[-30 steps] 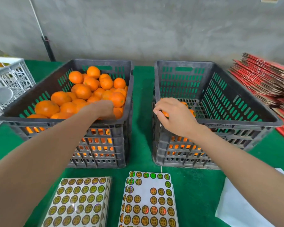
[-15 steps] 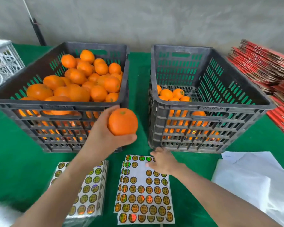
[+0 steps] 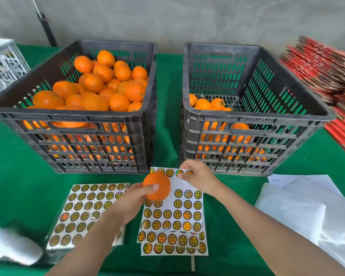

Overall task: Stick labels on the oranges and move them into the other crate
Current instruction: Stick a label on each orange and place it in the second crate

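My left hand (image 3: pixel 131 202) grips an orange (image 3: pixel 157 184) just above the stack of sticker sheets (image 3: pixel 173 218) in front of the crates. My right hand (image 3: pixel 197 177) rests on the top edge of that sheet, with its fingertips pinching at the upper row of round gold labels. The left black crate (image 3: pixel 76 120) is piled high with oranges (image 3: pixel 100 86). The right black crate (image 3: pixel 253 124) holds a low layer of oranges (image 3: pixel 209 104), one of which shows a label.
A second sticker sheet pack (image 3: pixel 88 212) lies to the left on the green cloth. White paper and plastic (image 3: pixel 307 212) sit at the right, red flattened cartons (image 3: pixel 327 72) beyond. A white crate (image 3: pixel 4 60) stands far left, a crumpled wrapper (image 3: pixel 10 246) near left.
My left hand brought the orange down from in front of the left crate to over the sticker sheet. My right hand stayed at the sheet's top edge and now pinches at a label.
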The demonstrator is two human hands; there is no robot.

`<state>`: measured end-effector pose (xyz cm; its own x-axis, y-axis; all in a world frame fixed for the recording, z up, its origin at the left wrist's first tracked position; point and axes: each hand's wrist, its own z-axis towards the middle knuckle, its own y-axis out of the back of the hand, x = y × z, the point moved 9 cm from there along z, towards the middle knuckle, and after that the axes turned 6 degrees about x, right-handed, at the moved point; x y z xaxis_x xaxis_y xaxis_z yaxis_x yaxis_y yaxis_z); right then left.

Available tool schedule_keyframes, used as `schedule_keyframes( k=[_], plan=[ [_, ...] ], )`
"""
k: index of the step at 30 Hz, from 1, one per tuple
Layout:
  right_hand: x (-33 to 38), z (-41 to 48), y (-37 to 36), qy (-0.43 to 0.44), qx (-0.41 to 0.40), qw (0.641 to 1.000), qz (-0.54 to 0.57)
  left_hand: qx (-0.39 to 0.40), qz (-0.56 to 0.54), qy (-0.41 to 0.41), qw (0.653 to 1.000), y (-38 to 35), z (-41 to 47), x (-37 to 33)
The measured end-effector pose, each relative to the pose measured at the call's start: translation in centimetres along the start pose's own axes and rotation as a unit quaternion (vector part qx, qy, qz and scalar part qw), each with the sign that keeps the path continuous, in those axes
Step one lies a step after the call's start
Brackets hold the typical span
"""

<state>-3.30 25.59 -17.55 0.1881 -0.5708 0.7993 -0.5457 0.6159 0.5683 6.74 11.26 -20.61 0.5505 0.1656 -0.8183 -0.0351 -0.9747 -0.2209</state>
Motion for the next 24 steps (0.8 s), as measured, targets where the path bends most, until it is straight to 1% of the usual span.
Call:
schedule_keyframes(
  k=[1,2,4,5,6,7,9,10,13,17,21,24],
  plan=[
    [0.3,-0.4,0.3,0.001,-0.010,1.000,-0.018,0.009,-0.016,-0.004,1.000,-0.3,0.2,-0.2],
    [0.7,-0.9,0.7,0.012,-0.042,0.997,-0.063,0.011,-0.039,-0.007,0.999,-0.4,0.4,-0.3],
    [2.5,-2.9,1.5,0.070,-0.141,0.972,-0.176,0.012,-0.069,-0.010,0.997,-0.5,0.6,-0.3],
    [3.5,-4.0,1.1,0.106,-0.170,0.960,-0.193,0.015,-0.079,-0.012,0.997,-0.6,0.6,-0.2],
    [4.3,-4.8,0.2,0.129,-0.163,0.961,-0.183,0.013,-0.090,-0.018,0.996,-0.7,0.6,-0.2],
    [4.6,-5.3,-1.1,0.137,-0.136,0.968,-0.158,0.008,-0.103,-0.023,0.994,-0.7,0.6,-0.1],
    [4.6,-5.6,-3.6,0.116,-0.088,0.981,-0.132,0.002,-0.119,-0.023,0.993,-0.9,0.8,0.0],
    [4.3,-5.6,-4.4,0.098,-0.087,0.981,-0.141,0.004,-0.125,-0.020,0.992,-1.1,0.8,0.1],
    [3.5,-5.4,-5.0,0.062,-0.118,0.974,-0.183,0.009,-0.151,-0.006,0.988,-1.2,1.0,0.6],
    [3.0,-5.6,-4.7,0.051,-0.151,0.966,-0.204,0.001,-0.176,0.007,0.984,-0.8,1.3,0.9],
    [3.4,-5.9,-4.7,0.070,-0.170,0.967,-0.175,-0.007,-0.171,0.011,0.985,-0.8,1.6,1.1],
    [2.5,-5.8,-4.7,0.043,-0.158,0.979,-0.122,-0.011,-0.163,0.020,0.986,-0.7,1.8,1.5]
  ],
)
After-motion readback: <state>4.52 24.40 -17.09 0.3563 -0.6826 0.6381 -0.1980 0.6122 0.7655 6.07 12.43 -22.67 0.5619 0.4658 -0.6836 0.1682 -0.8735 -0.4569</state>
